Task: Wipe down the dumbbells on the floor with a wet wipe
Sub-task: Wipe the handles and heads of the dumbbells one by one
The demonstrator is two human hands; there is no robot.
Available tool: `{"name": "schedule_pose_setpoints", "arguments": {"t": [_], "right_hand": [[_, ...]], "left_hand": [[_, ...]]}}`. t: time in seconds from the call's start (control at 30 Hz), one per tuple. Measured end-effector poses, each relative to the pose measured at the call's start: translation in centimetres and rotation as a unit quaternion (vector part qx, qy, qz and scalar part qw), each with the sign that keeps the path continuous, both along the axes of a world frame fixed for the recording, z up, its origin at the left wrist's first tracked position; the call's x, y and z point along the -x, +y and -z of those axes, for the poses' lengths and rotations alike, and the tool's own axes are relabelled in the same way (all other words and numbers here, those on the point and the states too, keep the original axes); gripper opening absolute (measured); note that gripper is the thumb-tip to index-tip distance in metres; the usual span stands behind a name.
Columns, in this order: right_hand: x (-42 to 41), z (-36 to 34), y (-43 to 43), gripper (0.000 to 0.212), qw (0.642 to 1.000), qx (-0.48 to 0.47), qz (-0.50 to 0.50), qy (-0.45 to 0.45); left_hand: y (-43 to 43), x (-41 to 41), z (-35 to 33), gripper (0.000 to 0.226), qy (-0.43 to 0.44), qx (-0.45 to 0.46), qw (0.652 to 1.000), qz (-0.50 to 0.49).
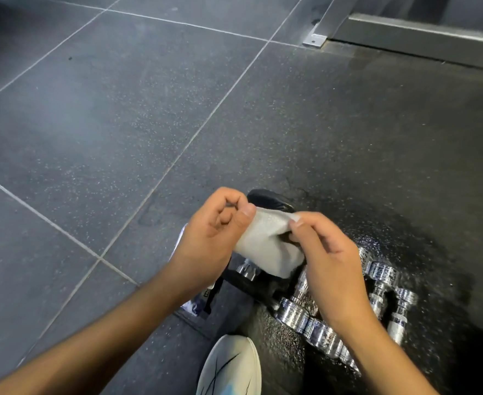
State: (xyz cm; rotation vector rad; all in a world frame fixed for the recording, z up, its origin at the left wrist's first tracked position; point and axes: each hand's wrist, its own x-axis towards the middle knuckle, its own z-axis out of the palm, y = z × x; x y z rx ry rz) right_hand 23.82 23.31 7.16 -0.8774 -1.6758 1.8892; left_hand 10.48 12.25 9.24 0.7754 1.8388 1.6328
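A white wet wipe (pixel 266 243) is stretched between both hands above the floor. My left hand (pixel 214 232) pinches its upper left edge between thumb and fingers. My right hand (pixel 328 260) grips its right side. Below the hands, several chrome dumbbells (pixel 294 313) lie close together on the dark speckled floor, another chrome dumbbell (pixel 402 309) lying to the right; my right forearm covers part of them.
A black shoe tip (pixel 268 199) shows beyond the wipe. A white shoe (pixel 230 366) is at the bottom. A silvery wipe packet (pixel 194 303) lies under my left wrist. Grey floor tiles (pixel 106 124) spread to the left. A metal frame (pixel 419 38) runs along the top right.
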Motion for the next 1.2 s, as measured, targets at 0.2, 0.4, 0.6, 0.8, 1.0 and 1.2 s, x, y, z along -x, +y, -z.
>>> {"name": "schedule_pose_setpoints", "arguments": {"t": [0.2, 0.4, 0.6, 0.8, 1.0, 1.2], "right_hand": [[1.0, 1.0, 1.0, 0.019, 0.980, -0.178, 0.001, -0.090], [2.6, 2.9, 2.5, 0.008, 0.941, -0.310, 0.016, -0.138], [2.6, 6.6, -0.7, 0.016, 0.945, -0.148, -0.060, -0.285], [5.5, 9.8, -1.1, 0.048, 0.950, 0.159, -0.044, -0.266], [8.6, 12.4, -0.4, 0.038, 0.927, 0.319, 0.062, -0.186], [9.2, 12.8, -0.7, 0.044, 0.899, 0.418, 0.106, -0.074]], "left_hand": [[0.1, 0.7, 0.7, 0.015, 0.022, 0.064, 0.998, 0.001], [-0.2, 3.1, 5.2, 0.005, 0.054, 0.218, 0.974, -0.036], [0.9, 5.5, 8.0, 0.017, 0.144, 0.412, 0.899, -0.038], [-0.4, 4.6, 9.2, 0.014, 0.119, 0.408, 0.904, -0.038], [-0.4, 1.4, 9.5, 0.022, 0.167, 0.286, 0.940, -0.082], [0.6, -1.1, 8.6, 0.024, 0.307, 0.363, 0.880, -0.008]]}}
